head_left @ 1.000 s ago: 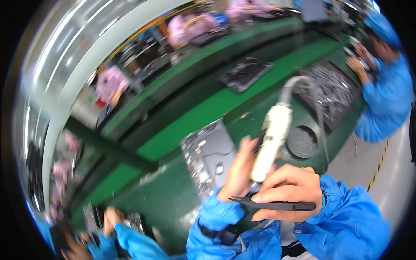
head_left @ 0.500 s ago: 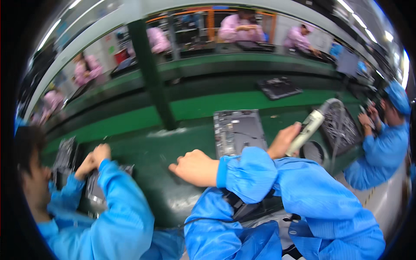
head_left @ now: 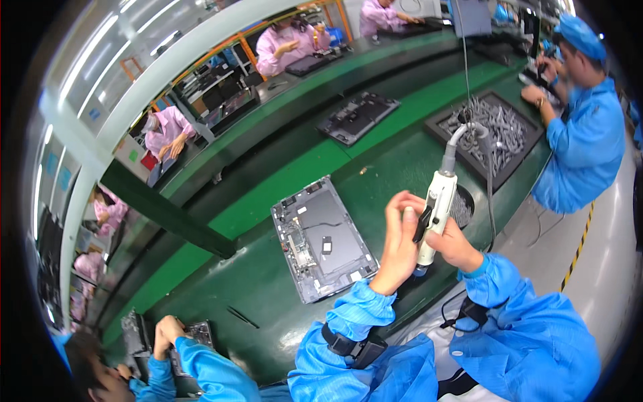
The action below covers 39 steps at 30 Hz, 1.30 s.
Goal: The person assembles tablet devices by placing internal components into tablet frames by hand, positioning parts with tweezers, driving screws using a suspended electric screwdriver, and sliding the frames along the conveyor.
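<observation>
My right hand [head_left: 455, 244] is wrapped around a white electric screwdriver [head_left: 439, 201], its cable end up and its dark blue tip pointing down. Close against the tool's left side is my left hand [head_left: 400, 234], fingers raised and curled in toward the thumb. What those fingers hold, if anything, cannot be made out; a black lever-like part [head_left: 422, 224] shows beside them. To the left of both hands, an opened laptop base [head_left: 331, 228] lies on the green bench, with a circuit board and a small dark square piece in it. Black tweezers [head_left: 242, 317] rest on the bench further left.
Behind the screwdriver stand a round dish [head_left: 462, 206] and a black tray [head_left: 439, 127] of small grey parts. Another laptop shell [head_left: 358, 117] lies on the far bench. Co-workers in blue sit on both sides, others in pink across. A green post [head_left: 167, 211] rises from the bench.
The view has turned to the right. My left hand has moved from over the bench to beside the screwdriver. The screwdriver, still in my right hand, now stands more upright.
</observation>
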Tool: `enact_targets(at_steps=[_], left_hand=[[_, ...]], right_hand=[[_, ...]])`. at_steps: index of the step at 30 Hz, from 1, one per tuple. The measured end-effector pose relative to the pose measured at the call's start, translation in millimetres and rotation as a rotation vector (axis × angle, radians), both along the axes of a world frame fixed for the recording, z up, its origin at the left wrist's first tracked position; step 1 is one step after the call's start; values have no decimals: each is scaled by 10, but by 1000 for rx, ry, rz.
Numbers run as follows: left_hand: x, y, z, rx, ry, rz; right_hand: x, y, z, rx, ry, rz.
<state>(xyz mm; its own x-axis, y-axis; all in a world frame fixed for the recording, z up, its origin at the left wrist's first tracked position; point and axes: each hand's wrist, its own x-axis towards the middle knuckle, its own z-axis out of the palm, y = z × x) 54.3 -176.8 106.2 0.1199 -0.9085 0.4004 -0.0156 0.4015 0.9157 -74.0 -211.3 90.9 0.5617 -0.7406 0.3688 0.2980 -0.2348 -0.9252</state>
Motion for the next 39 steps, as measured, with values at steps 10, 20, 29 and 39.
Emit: enact_targets(at_steps=[10, 20, 29, 39], left_hand=[[1167, 624, 31, 167, -455, 886], [1408, 773, -304, 844, -889, 1004], [1784, 686, -321, 906, -757, 825], [1822, 820, -548, 686, -137, 847]], right_hand=[[-204, -130, 295, 460, -138, -219], [-250, -225, 322, 469, -196, -78], [-221, -164, 351, 557, -280, 101], [-302, -205, 260, 551, -276, 162]])
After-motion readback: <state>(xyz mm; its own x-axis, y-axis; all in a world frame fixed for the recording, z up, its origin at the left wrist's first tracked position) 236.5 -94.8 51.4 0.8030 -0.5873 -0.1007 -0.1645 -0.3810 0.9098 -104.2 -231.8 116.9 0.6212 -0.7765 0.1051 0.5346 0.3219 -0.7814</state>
